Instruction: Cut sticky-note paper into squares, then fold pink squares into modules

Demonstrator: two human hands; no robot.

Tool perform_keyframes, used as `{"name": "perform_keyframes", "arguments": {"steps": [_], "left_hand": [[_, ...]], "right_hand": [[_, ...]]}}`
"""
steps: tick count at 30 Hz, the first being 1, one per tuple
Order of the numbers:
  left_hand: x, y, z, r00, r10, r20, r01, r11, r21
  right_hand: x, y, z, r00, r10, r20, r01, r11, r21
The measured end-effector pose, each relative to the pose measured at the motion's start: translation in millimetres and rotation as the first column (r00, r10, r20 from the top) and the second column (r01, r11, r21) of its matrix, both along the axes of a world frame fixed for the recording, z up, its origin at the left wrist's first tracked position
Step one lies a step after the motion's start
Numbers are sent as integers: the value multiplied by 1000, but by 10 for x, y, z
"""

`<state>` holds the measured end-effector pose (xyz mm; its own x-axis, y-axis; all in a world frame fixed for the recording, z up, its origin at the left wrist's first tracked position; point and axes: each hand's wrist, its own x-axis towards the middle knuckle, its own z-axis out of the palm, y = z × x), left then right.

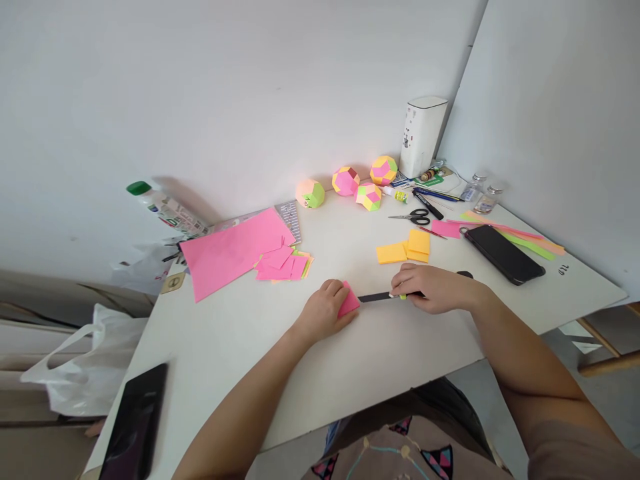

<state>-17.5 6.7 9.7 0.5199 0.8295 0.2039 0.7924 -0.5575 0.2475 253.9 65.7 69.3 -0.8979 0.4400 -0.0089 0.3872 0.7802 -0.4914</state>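
Note:
My left hand (pixel 324 312) rests on the white table (pixel 240 340) with its fingers curled over a small pink folded paper (pixel 349 301), pressing it down. My right hand (pixel 434 288) is closed round a dark flat tool (pixel 380 297), perhaps a ruler or knife, whose tip points at the pink paper. A little green bit shows at my right fingers. Just beyond my right hand lie orange paper squares (pixel 406 248).
A large pink sheet (pixel 230 250) and a heap of pink squares (pixel 283 263) lie to the left. Several coloured paper balls (pixel 346 181), scissors (pixel 413 217), pens, a white box (pixel 421 135), a phone (pixel 503 252), coloured strips and small bottles sit at the back right. Another phone (pixel 135 423) lies front left; a bottle (pixel 160 203) and a plastic bag (pixel 75 363) are beside the table.

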Motion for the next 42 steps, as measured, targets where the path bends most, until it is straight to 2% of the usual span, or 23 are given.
{"name": "perform_keyframes", "arguments": {"steps": [5, 16, 28, 42], "left_hand": [[-27, 17, -2, 1000, -5, 27, 5, 1000, -23], [-51, 24, 67, 999, -26, 31, 29, 996, -79], [-98, 31, 66, 993, -112, 30, 112, 994, 10], [-103, 47, 32, 991, -114, 74, 111, 993, 51]], "right_hand": [[-21, -50, 7, 999, 42, 32, -39, 996, -78], [-43, -86, 19, 999, 17, 41, -13, 997, -77], [-58, -97, -7, 998, 47, 38, -44, 995, -94], [-117, -134, -70, 993, 74, 89, -64, 992, -110]]}}
